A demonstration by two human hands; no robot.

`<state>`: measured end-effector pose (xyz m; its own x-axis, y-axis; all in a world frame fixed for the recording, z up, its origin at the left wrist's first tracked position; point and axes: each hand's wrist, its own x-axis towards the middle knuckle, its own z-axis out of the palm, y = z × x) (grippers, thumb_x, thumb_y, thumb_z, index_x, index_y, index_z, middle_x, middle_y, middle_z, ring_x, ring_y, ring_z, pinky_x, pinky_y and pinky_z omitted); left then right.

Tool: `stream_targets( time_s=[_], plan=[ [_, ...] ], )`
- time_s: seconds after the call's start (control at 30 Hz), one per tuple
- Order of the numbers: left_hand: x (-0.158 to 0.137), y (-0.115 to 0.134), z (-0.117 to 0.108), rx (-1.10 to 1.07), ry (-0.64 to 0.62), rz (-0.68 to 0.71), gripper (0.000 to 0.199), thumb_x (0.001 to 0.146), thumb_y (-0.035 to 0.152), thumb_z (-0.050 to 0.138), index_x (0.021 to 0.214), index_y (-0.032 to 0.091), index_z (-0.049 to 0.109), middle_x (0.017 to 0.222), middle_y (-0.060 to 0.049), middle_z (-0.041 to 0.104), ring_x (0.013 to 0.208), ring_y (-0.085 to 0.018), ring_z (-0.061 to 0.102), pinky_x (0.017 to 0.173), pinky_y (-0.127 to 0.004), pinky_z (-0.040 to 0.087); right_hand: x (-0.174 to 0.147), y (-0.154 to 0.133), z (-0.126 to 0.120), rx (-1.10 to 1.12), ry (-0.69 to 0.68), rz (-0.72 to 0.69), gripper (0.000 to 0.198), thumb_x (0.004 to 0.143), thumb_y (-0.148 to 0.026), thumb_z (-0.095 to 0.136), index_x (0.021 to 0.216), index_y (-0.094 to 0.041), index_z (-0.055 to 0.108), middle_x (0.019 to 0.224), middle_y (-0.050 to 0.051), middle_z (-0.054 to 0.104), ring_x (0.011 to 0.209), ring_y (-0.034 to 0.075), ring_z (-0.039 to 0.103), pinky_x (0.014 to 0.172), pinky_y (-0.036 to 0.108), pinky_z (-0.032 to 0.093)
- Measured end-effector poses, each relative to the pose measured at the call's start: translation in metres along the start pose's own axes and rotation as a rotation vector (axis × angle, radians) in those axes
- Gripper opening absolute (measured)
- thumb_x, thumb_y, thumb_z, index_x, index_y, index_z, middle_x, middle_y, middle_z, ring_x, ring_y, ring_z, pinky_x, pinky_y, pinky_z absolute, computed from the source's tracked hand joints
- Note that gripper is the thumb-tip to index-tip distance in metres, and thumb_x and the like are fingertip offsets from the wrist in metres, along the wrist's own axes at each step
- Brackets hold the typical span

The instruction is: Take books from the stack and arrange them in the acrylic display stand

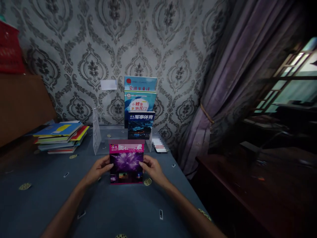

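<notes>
Between my two hands a purple and magenta book (126, 165) is held upright, its cover facing me. My left hand (101, 168) grips its left edge, thumb on the cover, and my right hand (151, 167) grips the right edge the same way. The fingers behind the book are hidden. Just beyond it stands a clear acrylic display rack (97, 132). Along the rack's right side, one behind another, stand a dark blue book (140, 127), a light blue-green book (146, 98) and a taller blue book (148, 82).
A stack of books (59, 134) lies on the table (49, 198) to the left. A phone (159, 144) rests right of the rack. Patterned wallpaper (94, 29) closes off the back. A tied curtain (200, 122) and a dark red wooden surface (223, 185) are at right.
</notes>
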<state>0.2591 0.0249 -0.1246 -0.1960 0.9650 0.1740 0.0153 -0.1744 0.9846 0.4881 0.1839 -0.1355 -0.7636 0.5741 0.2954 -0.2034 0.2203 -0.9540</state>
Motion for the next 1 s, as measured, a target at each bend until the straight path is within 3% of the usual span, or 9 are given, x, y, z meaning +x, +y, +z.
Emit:
stream_targets(
  time_s=[0.2,0.4,0.6,0.8,1.0],
  plan=[
    [0.003,-0.009,-0.001,0.011,0.033,-0.087,0.046,0.07,0.044,0.087,0.106,0.016,0.078,0.105,-0.01,0.079,0.098,-0.03,0.072,0.093,-0.041,0.055,0.012,-0.006,0.007,-0.009,-0.045,0.0,0.037,0.082,-0.055,0.074,0.089,-0.02,0.066,0.078,0.0,0.064,0.069,0.014,0.057,0.06,0.024,0.042],
    [0.005,-0.017,0.008,-0.162,0.236,-0.083,0.046,0.063,0.043,0.092,0.098,0.016,0.078,0.101,-0.008,0.08,0.092,-0.027,0.073,0.091,-0.039,0.056,0.024,-0.004,0.013,-0.011,-0.067,-0.014,0.034,0.081,-0.052,0.075,0.085,-0.021,0.063,0.072,-0.002,0.062,0.066,0.014,0.056,0.058,0.024,0.042],
    [0.014,-0.008,0.013,-0.182,0.318,-0.028,0.051,0.056,0.045,0.094,0.095,0.017,0.077,0.099,-0.007,0.08,0.09,-0.025,0.073,0.091,-0.038,0.055,0.036,0.0,0.016,0.001,-0.025,-0.023,0.027,0.082,-0.043,0.074,0.094,-0.02,0.067,0.087,0.002,0.07,0.078,0.016,0.063,0.062,0.025,0.046],
    [0.04,0.024,0.004,-0.044,0.353,0.113,0.054,0.059,0.046,0.092,0.1,0.015,0.076,0.1,-0.008,0.079,0.094,-0.027,0.072,0.093,-0.04,0.055,0.072,-0.021,0.01,-0.06,-0.001,-0.124,0.02,0.082,-0.036,0.07,0.095,-0.021,0.067,0.096,0.005,0.073,0.088,0.02,0.067,0.063,0.026,0.048],
    [0.071,0.085,-0.016,0.143,0.408,0.364,0.054,0.062,0.049,0.088,0.101,0.013,0.074,0.1,-0.009,0.078,0.095,-0.027,0.07,0.098,-0.044,0.054,0.132,-0.07,0.005,-0.153,-0.043,-0.296,0.019,0.083,-0.035,0.071,0.095,-0.022,0.065,0.091,0.004,0.07,0.079,0.018,0.064,0.061,0.027,0.053]
  ],
)
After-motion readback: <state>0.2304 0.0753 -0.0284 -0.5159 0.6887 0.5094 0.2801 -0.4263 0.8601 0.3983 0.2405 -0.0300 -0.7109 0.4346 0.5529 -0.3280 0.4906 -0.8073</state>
